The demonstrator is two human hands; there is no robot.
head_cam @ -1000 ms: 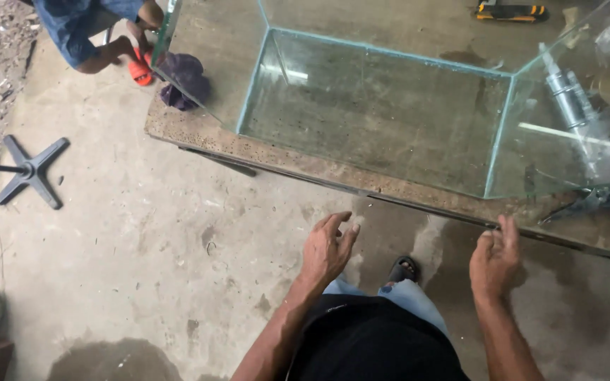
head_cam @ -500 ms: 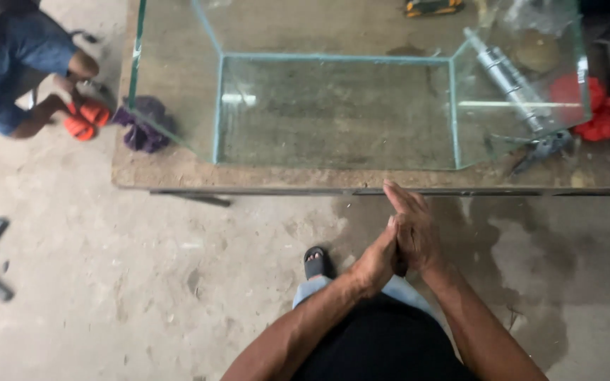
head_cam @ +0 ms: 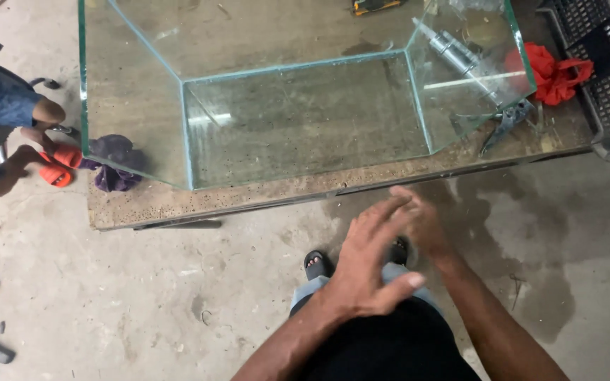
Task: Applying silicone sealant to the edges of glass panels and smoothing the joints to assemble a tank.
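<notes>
From the head view, the left hand (head_cam: 363,271) and right hand (head_cam: 421,222), fingers spread and empty, overlap just short of the counter (head_cam: 150,204) edge, the glass tank (head_cam: 298,106) lying straight ahead, its long axis running left-right.

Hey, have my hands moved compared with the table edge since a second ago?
Yes. The left hand and right hand, then apart at the table edge, are now together, just short of it.

Soft even daylight, faint shadows, pale glare streaks on the glass tank (head_cam: 298,106), hands (head_cam: 383,247) motion-blurred.
</notes>
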